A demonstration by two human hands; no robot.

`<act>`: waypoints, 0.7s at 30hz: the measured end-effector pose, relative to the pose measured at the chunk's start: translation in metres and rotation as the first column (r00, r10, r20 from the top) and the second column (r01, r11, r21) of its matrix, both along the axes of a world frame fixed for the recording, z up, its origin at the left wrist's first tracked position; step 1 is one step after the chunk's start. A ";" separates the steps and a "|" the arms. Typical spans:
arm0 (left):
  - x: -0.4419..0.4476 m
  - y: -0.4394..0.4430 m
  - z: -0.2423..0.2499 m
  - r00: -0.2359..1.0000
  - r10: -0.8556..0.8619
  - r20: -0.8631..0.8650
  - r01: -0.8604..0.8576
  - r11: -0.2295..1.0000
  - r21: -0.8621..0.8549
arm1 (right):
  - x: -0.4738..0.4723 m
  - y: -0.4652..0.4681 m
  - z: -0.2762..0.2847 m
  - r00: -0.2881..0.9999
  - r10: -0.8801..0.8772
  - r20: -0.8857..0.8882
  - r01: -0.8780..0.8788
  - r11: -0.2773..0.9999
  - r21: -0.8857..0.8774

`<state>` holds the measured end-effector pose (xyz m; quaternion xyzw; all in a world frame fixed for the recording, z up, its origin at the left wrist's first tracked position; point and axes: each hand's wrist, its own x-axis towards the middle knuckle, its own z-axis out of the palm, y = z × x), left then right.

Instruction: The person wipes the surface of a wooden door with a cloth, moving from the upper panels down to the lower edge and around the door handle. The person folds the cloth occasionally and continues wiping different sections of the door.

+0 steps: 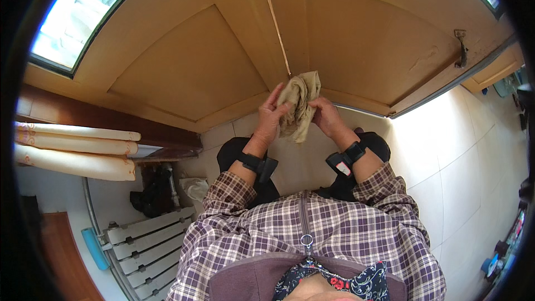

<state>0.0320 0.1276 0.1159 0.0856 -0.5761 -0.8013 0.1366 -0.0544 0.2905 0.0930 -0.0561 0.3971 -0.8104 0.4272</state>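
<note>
A crumpled beige cloth (299, 104) hangs between my two hands, in front of a pair of brown panelled wooden doors. My left hand (271, 115) grips its left side, with the fingers pointing up and the thumb over the fabric. On the other side my right hand (327, 115) pinches the cloth's edge. Behind the cloth, the left door panel (188, 67) and the right door panel (359, 46) meet at a narrow seam. Whether the cloth touches the wood cannot be told.
At the right door's outer side is a dark metal handle (461, 48). White radiator fins (146, 246) stand at lower left, below a cream curtain (79, 150). A black bag (152, 194) lies near a pipe. Pale floor tiles (455, 167) stretch to the right.
</note>
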 end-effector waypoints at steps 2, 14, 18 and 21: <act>-0.001 -0.007 -0.002 0.998 0.056 0.003 -0.055 0.974 0.220 | -0.002 0.000 -0.001 0.993 -0.016 0.117 0.027 0.995 -0.100; -0.003 -0.008 -0.019 0.954 0.264 0.143 -0.241 0.957 -0.160 | 0.003 0.007 0.016 0.999 -0.023 -0.048 0.025 0.999 0.039; -0.004 -0.008 -0.022 0.946 0.325 -0.002 -0.318 0.924 -0.214 | 0.005 0.003 0.007 0.981 -0.133 -0.143 0.143 0.988 0.063; -0.005 -0.009 -0.023 0.939 0.336 -0.078 -0.341 0.870 -0.356 | 0.007 0.002 0.008 0.986 -0.123 -0.115 0.129 0.991 0.047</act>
